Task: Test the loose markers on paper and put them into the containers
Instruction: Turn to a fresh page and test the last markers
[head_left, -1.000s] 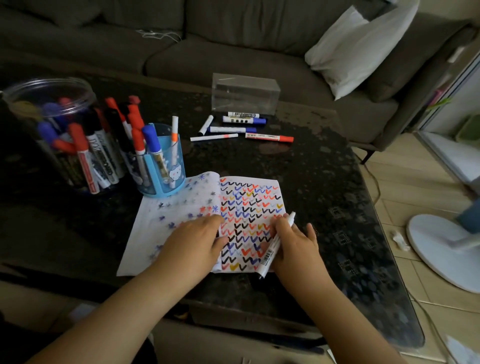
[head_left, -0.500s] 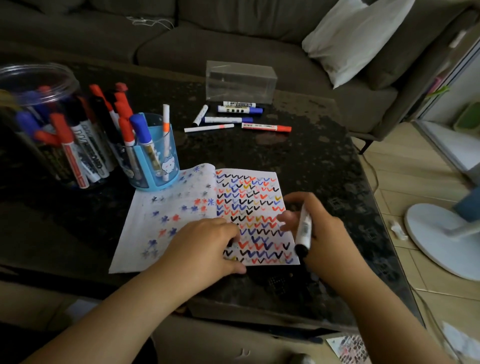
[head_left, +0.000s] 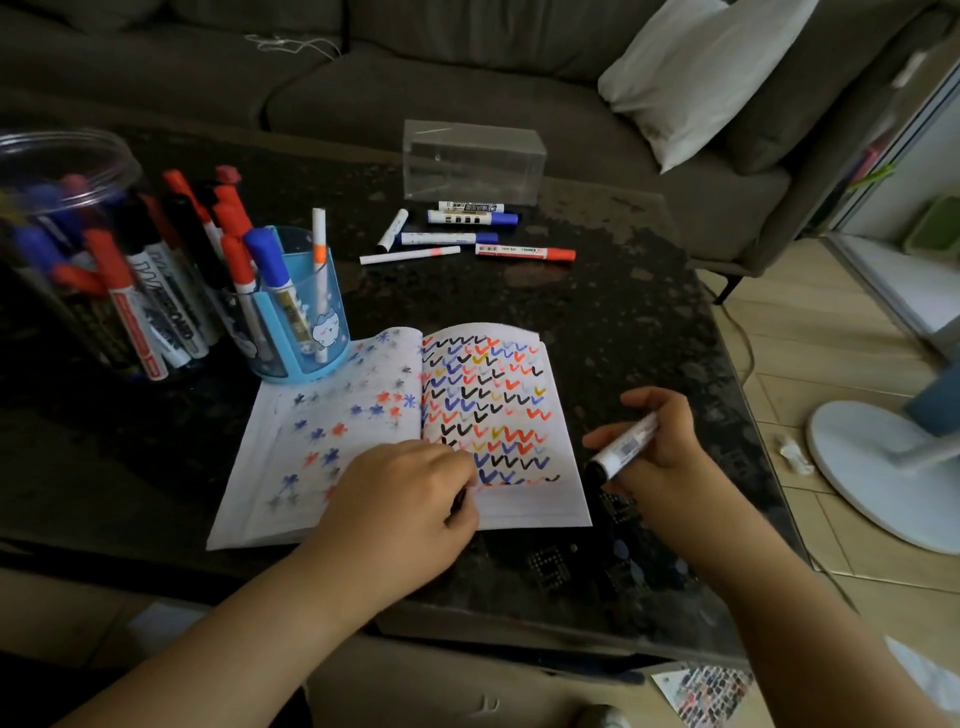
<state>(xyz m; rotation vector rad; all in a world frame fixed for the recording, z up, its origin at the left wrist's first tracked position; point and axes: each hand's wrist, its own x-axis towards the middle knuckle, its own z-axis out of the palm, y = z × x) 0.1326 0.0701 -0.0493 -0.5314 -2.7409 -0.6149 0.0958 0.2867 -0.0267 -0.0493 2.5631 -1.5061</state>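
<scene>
Dim overall, with daylight entering from the right, where the pale floor (head_left: 810, 364) and fan base (head_left: 883, 467) look bright. Soft sheen and a faint reddish reflection on the dark table (head_left: 597, 322) near its far edge. Heavy shade over the sofa (head_left: 363, 88) and the table's left edge. Wide-angle bending toward the frame borders. Slight softness throughout; motion blur on the fan base at right.

A home living room: grey sofa (head_left: 467, 93) with pillow (head_left: 691, 73) behind a coffee table (head_left: 597, 322).
</scene>
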